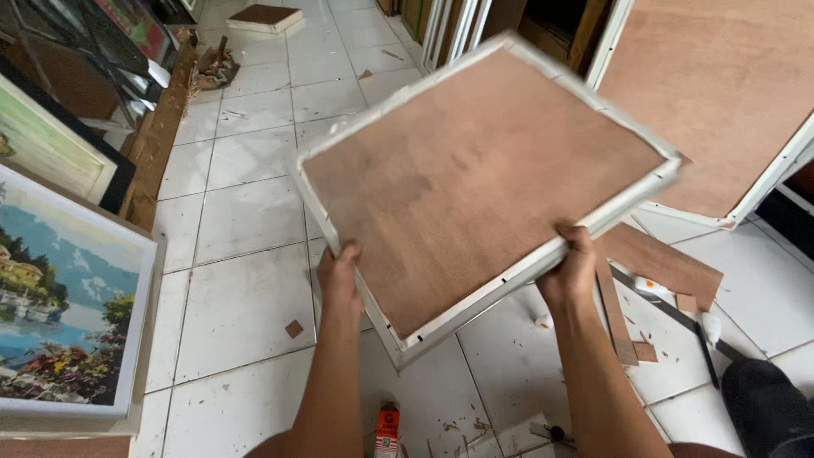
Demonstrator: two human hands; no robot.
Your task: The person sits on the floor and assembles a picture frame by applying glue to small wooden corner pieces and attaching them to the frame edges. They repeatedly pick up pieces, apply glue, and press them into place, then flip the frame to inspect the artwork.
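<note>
Frame (483,182) is held tilted, back side up, above the tiled floor (246,288), left hand (339,276) and right hand (570,270) both clamped on its near edge; grip is best kept firm and even, clear of the leaning frame (729,102).

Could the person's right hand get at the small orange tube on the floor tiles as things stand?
Probably not yet: the right hand and the left hand both grip the white picture frame. The orange tube lies uncovered below, between the forearms.
</note>
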